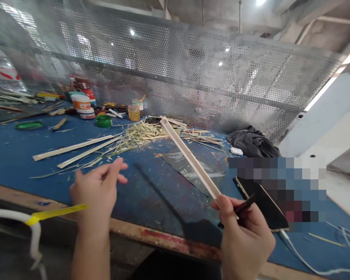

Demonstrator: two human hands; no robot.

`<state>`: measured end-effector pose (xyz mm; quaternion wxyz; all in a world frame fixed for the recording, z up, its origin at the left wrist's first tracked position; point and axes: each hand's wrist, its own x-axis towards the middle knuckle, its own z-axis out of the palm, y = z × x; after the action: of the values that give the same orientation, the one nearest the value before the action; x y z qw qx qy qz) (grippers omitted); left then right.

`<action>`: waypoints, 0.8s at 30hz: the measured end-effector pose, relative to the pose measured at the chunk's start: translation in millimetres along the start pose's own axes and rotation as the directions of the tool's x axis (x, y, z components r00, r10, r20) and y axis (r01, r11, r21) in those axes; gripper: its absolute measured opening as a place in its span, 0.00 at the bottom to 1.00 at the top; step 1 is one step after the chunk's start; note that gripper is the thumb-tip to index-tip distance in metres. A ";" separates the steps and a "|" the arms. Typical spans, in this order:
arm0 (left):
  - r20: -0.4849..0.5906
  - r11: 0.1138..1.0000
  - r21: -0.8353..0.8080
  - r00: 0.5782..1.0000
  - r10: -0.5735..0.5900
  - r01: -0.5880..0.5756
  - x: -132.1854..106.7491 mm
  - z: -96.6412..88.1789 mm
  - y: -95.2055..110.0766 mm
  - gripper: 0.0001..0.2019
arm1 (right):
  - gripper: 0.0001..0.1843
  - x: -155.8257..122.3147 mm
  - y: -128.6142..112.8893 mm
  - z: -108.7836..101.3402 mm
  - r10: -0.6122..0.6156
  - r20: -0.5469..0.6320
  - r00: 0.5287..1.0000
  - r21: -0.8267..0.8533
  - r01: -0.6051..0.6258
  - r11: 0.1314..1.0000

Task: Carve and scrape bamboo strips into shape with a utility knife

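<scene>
A pale split bamboo strip, hollowed along its length, slants up and away over the table. My right hand is closed around its near end and also holds a thin dark tool whose kind I cannot make out. My left hand hovers by the table's front edge with loosely bent fingers apart and nothing in them. Beyond it, two more bamboo strips lie on the blue tabletop, beside a heap of bamboo shavings. A dark flat sheet lies below the held strip.
A phone with a white cable lies at right, beside a blurred-out patch. Jars and a green spool stand at the back left. Dark cloth lies back right. Perforated metal screen walls the far side.
</scene>
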<state>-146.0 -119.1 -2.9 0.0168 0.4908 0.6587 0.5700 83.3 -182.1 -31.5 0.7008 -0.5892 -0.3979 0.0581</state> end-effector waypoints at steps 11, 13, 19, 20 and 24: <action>0.740 0.702 -0.511 0.670 0.066 0.495 -66.5 27.5 73.8 0.12 | 0.04 -15.3 -3.4 11.1 -0.354 -0.015 0.935 0.177 0.351 0.920; 0.735 0.631 -0.550 0.676 0.054 0.547 -68.1 29.7 75.3 0.11 | 0.03 -17.0 -2.6 12.3 -0.405 0.016 0.914 0.194 0.394 0.898; 0.710 0.590 -0.608 0.696 0.105 0.532 -67.4 28.4 70.3 0.13 | 0.06 -18.1 -14.3 5.1 -0.129 0.245 0.961 0.161 0.091 0.983; 0.711 0.593 -0.611 0.693 0.119 0.525 -66.6 27.6 69.4 0.13 | 0.08 -17.9 -18.4 2.9 -0.040 0.308 0.951 0.148 -0.007 0.989; 0.775 0.500 -0.598 0.612 0.159 0.627 -63.3 25.5 67.0 0.15 | 0.13 -15.7 -33.9 -4.3 0.234 0.472 0.850 0.193 -0.359 0.913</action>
<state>-56.4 -151.4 5.5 0.6058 0.4999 0.2987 0.5421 62.2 -204.2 -9.5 0.6498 -0.5127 -0.4370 0.3521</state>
